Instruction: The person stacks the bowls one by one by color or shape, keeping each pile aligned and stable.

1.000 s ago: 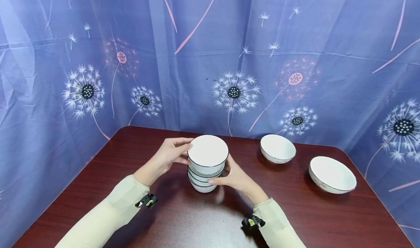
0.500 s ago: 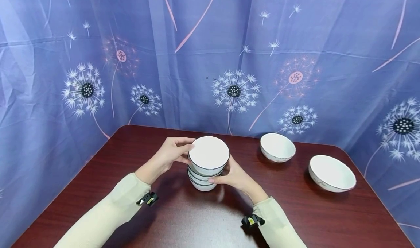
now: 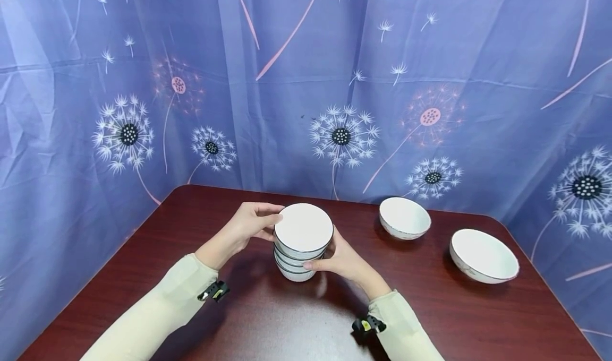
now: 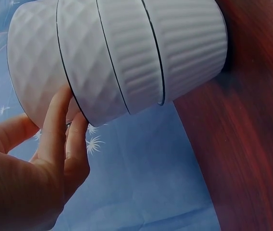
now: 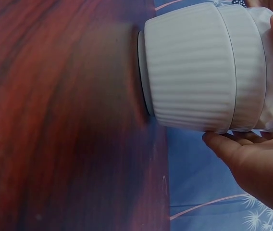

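Top bowl (image 3: 304, 228) now sits lower and closer over the stack (image 3: 295, 274) than a second ago, its rim having dropped; for the stacking, it looks about seated. Left hand (image 3: 244, 227) is part-closed, pinching the top bowl's edge. Right hand (image 3: 345, 257) is part-closed round the stack's side, thumb in front. Stack stands upright on the bench (image 3: 282, 324), mid-front of the person, between both hands.

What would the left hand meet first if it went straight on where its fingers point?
The left hand would meet the top bowl first, seemingly at once: it looks to be touching that bowl's side.
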`<action>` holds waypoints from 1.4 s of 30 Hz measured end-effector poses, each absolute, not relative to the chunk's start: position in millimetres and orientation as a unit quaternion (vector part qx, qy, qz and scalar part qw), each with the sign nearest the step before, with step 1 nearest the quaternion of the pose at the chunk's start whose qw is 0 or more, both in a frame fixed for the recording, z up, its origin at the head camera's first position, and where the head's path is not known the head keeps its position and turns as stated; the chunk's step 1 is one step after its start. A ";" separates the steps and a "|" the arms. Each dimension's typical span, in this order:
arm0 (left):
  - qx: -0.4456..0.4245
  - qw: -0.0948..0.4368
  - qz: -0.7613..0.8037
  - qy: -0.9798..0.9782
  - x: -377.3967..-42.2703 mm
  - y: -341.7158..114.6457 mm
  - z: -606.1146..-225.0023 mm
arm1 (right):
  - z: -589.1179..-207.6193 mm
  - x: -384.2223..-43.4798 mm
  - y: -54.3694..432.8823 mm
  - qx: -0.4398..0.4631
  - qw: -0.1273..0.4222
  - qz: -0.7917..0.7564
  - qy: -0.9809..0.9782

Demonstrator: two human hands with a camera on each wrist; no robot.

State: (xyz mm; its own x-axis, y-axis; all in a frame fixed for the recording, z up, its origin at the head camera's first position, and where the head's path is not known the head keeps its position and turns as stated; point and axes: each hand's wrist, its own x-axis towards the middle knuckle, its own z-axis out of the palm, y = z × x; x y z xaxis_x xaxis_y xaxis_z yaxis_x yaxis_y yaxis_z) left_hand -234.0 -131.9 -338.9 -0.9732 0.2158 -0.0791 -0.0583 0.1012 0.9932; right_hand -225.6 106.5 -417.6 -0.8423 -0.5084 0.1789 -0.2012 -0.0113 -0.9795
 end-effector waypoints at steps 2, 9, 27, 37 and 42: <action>0.053 0.103 0.669 0.734 -234.0 -132.2 -339.0 | -417.2 -224.9 106.2 -0.258 0.116 -0.664 0.692; 0.052 0.100 0.668 0.736 -234.5 -134.0 -339.0 | -417.5 -224.0 105.4 -0.249 0.118 -0.669 0.690; 0.038 0.103 0.660 0.743 -237.0 -139.8 -345.4 | -418.4 -223.1 106.7 -0.236 0.112 -0.664 0.701; 0.046 0.075 0.662 0.744 -237.5 -138.5 -352.3 | -418.3 -224.1 106.1 -0.233 0.112 -0.667 0.699; 0.030 0.066 0.669 0.739 -234.6 -136.5 -354.0 | -418.4 -224.6 106.7 -0.228 0.113 -0.661 0.706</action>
State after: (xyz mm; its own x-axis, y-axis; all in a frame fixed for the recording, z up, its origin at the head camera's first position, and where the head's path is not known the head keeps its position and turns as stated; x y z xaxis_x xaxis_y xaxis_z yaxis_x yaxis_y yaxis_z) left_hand -234.6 -136.5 -354.0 -0.9894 0.1329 -0.0583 -0.0449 0.1021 0.9938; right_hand -224.6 106.7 -418.4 -0.8702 -0.4715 0.1428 -0.1734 0.0218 -0.9846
